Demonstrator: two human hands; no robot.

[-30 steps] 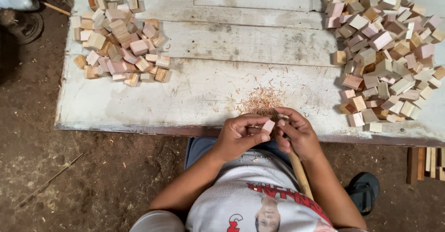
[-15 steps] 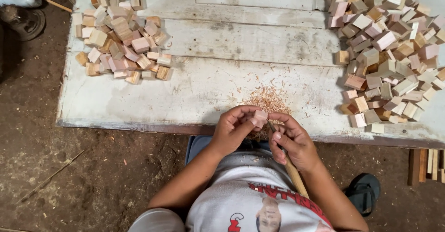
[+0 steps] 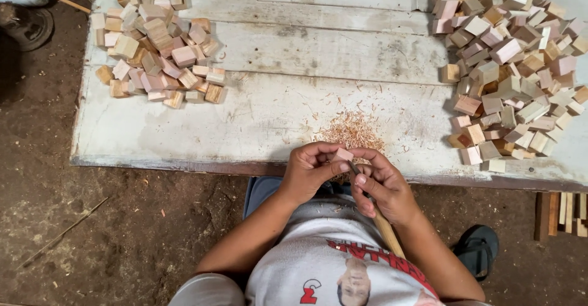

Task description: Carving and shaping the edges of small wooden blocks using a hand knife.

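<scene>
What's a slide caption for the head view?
Left hand holds a small wooden block while right hand whittles it with a wooden-handled tool, shavings on the board.

Raw, matt wood is seen in the blocks (image 3: 158,43), the block (image 3: 342,154) and the handle (image 3: 387,232); the board (image 3: 257,110) is rough, worn, white-painted wood.

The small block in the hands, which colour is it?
Pale pinkish wood; the small block shows in the head view.

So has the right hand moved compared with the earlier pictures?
Yes, slightly: the right hand has slid off the white board's front edge toward the body, away from the shavings pile.
</scene>
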